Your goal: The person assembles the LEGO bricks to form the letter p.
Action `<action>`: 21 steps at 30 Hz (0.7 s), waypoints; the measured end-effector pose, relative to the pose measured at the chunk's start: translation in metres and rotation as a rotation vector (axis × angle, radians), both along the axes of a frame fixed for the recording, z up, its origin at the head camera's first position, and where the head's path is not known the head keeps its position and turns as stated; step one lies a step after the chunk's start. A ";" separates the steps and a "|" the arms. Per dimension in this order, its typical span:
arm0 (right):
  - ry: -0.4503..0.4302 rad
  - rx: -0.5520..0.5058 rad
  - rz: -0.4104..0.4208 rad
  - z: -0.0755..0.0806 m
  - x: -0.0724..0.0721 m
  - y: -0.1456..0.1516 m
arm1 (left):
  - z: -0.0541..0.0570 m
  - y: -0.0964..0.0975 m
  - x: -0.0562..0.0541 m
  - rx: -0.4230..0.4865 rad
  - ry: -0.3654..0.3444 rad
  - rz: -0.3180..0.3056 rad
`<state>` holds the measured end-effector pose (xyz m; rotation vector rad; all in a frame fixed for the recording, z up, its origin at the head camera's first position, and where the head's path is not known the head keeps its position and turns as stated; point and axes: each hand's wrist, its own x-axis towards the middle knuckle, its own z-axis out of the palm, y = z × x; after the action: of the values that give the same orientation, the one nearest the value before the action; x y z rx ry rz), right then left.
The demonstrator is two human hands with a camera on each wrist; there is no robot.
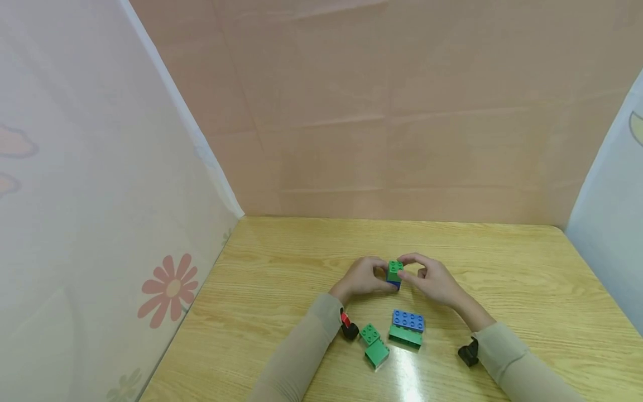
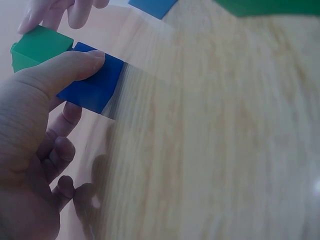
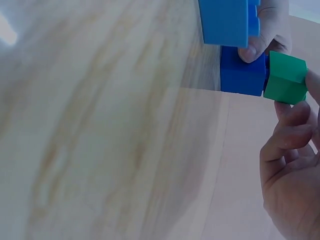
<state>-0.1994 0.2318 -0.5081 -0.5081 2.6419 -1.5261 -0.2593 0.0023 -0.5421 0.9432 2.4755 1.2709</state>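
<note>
A dark blue toy building brick [image 2: 90, 90] stands on the table, with my left hand [image 1: 363, 277] pinching it between thumb and fingers. On top of it sits a green brick [image 1: 395, 271] with studs facing up. My right hand [image 1: 434, 282] grips this green brick by its sides with thumb and fingertips. In the right wrist view the green brick [image 3: 286, 77] looks slightly tilted against the blue one, a narrow dark gap showing between them. The left thumb covers part of the blue brick in the left wrist view.
Closer to the person, a lighter blue brick [image 1: 408, 319] with two rows of studs lies beside a long green brick [image 1: 405, 337]. Left of those are a small studded green brick [image 1: 369, 334] and another green brick [image 1: 377, 353] on its side. A hanging cloth [image 1: 392, 139] closes off the table's back.
</note>
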 end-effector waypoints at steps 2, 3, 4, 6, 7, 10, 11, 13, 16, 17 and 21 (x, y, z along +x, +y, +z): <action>0.000 -0.002 0.004 0.001 0.000 0.000 | 0.001 0.000 0.000 0.000 -0.004 0.002; -0.002 -0.002 0.007 0.001 0.000 -0.001 | 0.001 0.000 0.001 -0.001 -0.006 0.003; -0.003 -0.002 0.009 0.002 0.000 -0.001 | 0.002 0.000 0.001 -0.003 -0.005 0.004; -0.004 0.001 0.013 0.002 0.000 -0.001 | 0.002 0.001 0.001 -0.009 -0.006 0.006; -0.005 0.003 0.015 0.003 0.000 -0.001 | 0.002 0.001 0.001 -0.012 -0.006 0.008; -0.010 0.010 0.015 0.003 0.001 -0.001 | 0.003 0.001 0.001 -0.020 -0.007 0.014; -0.010 0.010 0.015 0.004 0.001 -0.001 | 0.003 0.001 0.001 -0.021 -0.007 0.017; -0.012 0.012 0.013 0.004 0.001 -0.002 | 0.004 0.001 0.002 -0.022 -0.008 0.021; -0.019 0.009 0.011 0.004 0.000 -0.003 | 0.004 0.000 0.002 -0.025 -0.008 0.022; -0.023 0.006 0.010 0.004 0.000 -0.003 | 0.004 0.000 0.002 -0.026 -0.008 0.022; -0.049 -0.012 0.009 0.003 0.001 -0.004 | 0.001 0.000 0.003 -0.021 -0.010 0.022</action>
<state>-0.1983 0.2278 -0.5054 -0.4761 2.5919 -1.5322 -0.2567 0.0019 -0.5406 0.9052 2.4938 1.2505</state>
